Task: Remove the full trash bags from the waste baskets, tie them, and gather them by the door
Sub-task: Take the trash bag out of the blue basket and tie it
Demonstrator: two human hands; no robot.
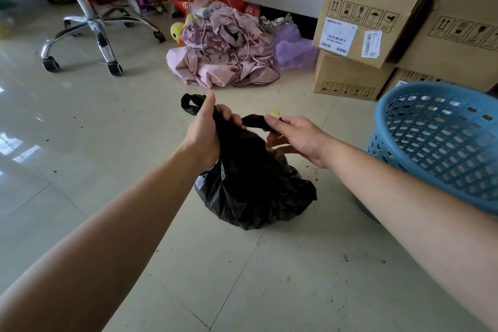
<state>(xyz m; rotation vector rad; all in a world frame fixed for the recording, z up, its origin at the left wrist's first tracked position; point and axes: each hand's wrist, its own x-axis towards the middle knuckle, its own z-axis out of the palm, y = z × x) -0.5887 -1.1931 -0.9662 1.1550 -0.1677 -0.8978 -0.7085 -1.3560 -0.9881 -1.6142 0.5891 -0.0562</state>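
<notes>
A full black trash bag (pixel 253 191) rests on the tiled floor in the middle of the view. My left hand (pixel 204 129) grips one gathered handle of the bag, its loop sticking up past my fingers. My right hand (pixel 293 135) pinches the other twisted handle just to the right. Both handles are pulled up above the bag's body. A blue perforated waste basket (pixel 442 143) stands at the right with no bag visible in it, partly behind my right forearm.
Stacked cardboard boxes (pixel 361 16) fill the back right. A heap of pink cloth with a white cable (pixel 221 54) and a yellow duck toy (pixel 177 31) lies behind the bag. A chrome office-chair base (pixel 91 29) stands at the back left. Crumbs dot the floor.
</notes>
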